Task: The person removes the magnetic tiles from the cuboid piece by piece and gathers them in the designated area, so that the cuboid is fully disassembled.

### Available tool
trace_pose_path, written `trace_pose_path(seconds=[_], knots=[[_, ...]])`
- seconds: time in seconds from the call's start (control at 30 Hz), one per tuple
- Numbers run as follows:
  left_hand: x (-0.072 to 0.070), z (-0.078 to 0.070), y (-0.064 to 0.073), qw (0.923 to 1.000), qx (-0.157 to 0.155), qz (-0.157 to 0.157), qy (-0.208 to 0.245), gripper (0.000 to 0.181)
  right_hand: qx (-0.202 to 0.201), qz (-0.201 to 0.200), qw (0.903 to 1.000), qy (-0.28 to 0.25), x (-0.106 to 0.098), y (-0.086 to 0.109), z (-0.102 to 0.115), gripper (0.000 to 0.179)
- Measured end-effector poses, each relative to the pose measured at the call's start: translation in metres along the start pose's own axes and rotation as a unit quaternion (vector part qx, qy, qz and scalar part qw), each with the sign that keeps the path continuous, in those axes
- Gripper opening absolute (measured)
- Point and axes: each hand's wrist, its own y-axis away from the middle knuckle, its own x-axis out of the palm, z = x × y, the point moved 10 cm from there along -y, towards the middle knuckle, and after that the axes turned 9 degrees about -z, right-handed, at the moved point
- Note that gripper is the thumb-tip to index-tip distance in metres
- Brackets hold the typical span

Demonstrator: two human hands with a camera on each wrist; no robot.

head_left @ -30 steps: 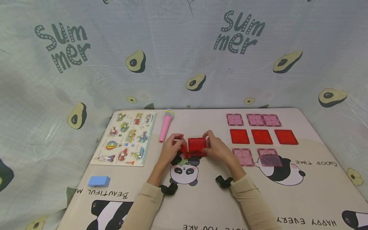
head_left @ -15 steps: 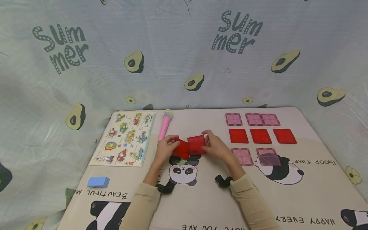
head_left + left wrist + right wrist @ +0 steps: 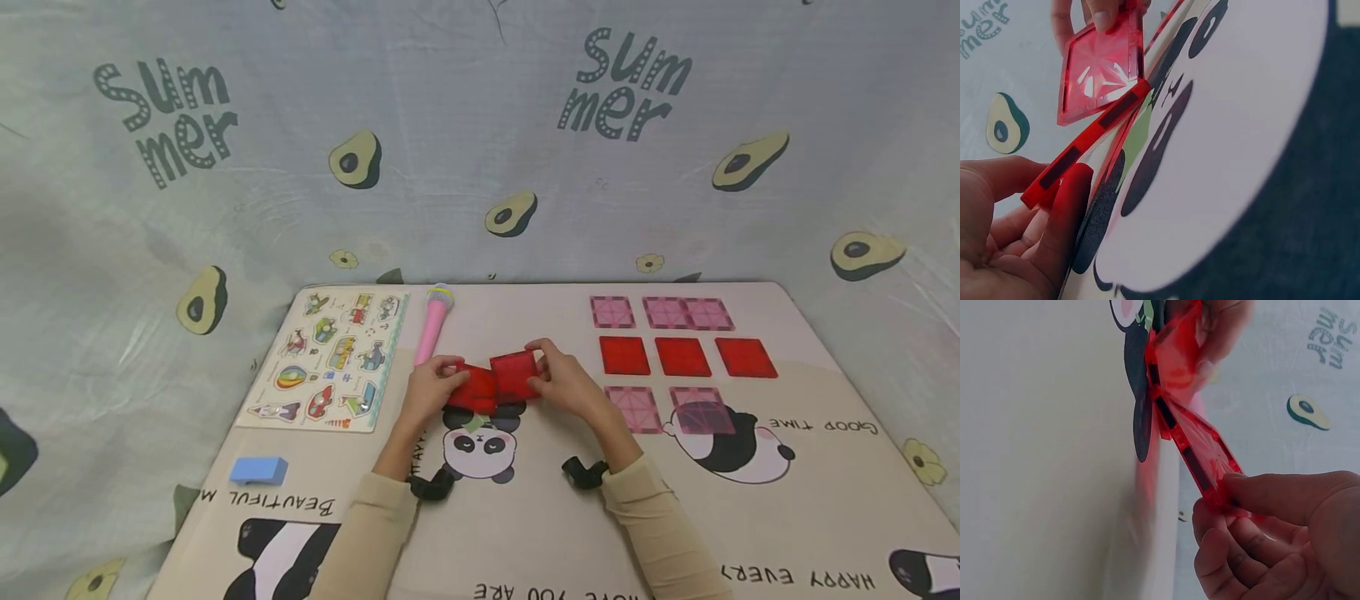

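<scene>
My left hand (image 3: 431, 393) pinches a red translucent square magnetic tile (image 3: 476, 392) between thumb and fingers. Another red magnetic tile (image 3: 514, 377) is pinched at its outer edge by my right hand (image 3: 564, 382). The two tiles meet at their inner sides, at an angle, above the printed panda. In the left wrist view, the left tile (image 3: 1085, 147) shows edge-on and its inner end touches the right-hand tile (image 3: 1100, 72). Seen from the right wrist, the right-hand tile (image 3: 1200, 450) slants up off the mat. A red strip shows below the tiles; whether it is another tile or a reflection, I cannot tell.
Three red tiles (image 3: 683, 357) lie in a row on the right, between rows of pink tiles (image 3: 612, 312). A pink toy microphone (image 3: 432, 327) lies behind my left hand. Farther left are a picture puzzle board (image 3: 322, 360) and a blue block (image 3: 258, 472).
My left hand has shifted slightly left, and its tile has tipped from steep to flatter, showing its face. The right-hand tile has turned slightly; the right hand has barely moved.
</scene>
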Motion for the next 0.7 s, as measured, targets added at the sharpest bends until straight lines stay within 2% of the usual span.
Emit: trace_pose_path(seconds=[0.23,0.47,0.7], knots=[[0.003,0.005,0.0,0.9998,-0.013,0.014,-0.005,0.034,-0.01,-0.025,0.9996,0.008,-0.015,0.004,0.001,0.051],[0.002,0.006,-0.001,0.9997,-0.009,0.022,-0.004,0.036,-0.014,-0.069,0.9971,0.028,-0.049,0.011,0.002,0.051],[0.006,0.006,0.0,0.9989,-0.012,0.044,0.01,0.038,-0.003,-0.097,0.9944,0.042,-0.082,0.026,-0.011,0.055]])
